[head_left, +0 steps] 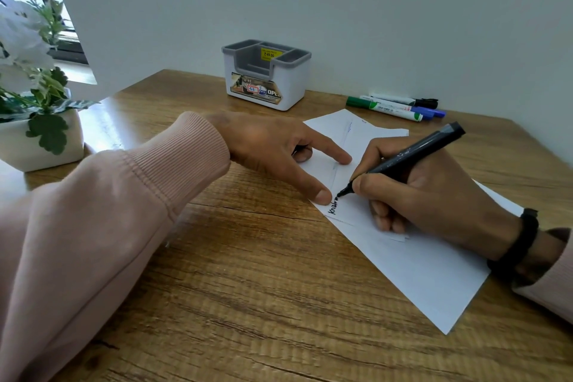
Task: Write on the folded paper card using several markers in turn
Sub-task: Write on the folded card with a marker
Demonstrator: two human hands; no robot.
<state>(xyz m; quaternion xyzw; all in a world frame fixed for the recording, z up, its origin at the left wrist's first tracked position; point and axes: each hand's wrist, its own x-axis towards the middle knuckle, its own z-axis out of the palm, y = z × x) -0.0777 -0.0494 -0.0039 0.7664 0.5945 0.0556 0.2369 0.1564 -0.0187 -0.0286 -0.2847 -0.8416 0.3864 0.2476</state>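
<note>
A white folded paper card (pixel 350 211) lies on a larger white sheet (pixel 428 276) on the wooden table. My right hand (pixel 428 192) grips a black marker (pixel 412 155), its tip touching the card's left edge beside a short word in black ink. My left hand (pixel 279 149) presses the card's left side with thumb and index finger stretched out; something small and dark seems tucked under its curled fingers. Several capped markers (pixel 393 105), green, black and blue, lie at the back right by the wall.
A white and grey desk organiser (pixel 266 77) stands at the back by the wall. A white pot with a leafy plant (pixel 40 121) sits at the left edge. Bare wooden table (pixel 248 288) stretches in front of the paper.
</note>
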